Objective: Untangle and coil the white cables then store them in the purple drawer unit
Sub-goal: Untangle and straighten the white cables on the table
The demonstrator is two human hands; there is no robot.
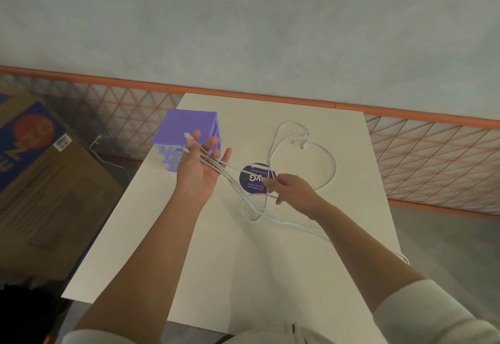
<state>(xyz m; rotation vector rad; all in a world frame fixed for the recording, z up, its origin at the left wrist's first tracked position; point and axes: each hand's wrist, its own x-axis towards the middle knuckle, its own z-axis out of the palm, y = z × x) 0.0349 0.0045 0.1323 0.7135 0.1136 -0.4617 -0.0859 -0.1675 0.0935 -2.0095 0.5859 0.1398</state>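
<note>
Head view is looking down on a smooth, matte white table (205,249) that is filling the middle of the frame. A purple drawer unit (186,132), a boxy plastic block with pale translucent drawer fronts stacked down its near face, is standing at the table's upper left corner. The white cables (273,151) are lying as thin, glossy round cords in loose loops right of centre, with small metal-tipped plugs resting inside the upper loop. A round purple sticker (255,174) with white lettering is lying flat under the strands near the frame's centre.

The left hand (201,166) is reaching forward just in front of the drawer unit, palm up and tilted, fingers spread apart, with several cable strands running across the palm and between the fingers; a plug end is poking up by the fingertips. The right hand (289,188) is hovering over the sticker's right edge, back of the hand up, fingers curled and pinching together on the strands that are stretching from the left palm. Both forearms are bare, with pale sleeves at the bottom edge. A brown cardboard box (46,181) is sitting at the left, beside an orange mesh fence (433,154).
</note>
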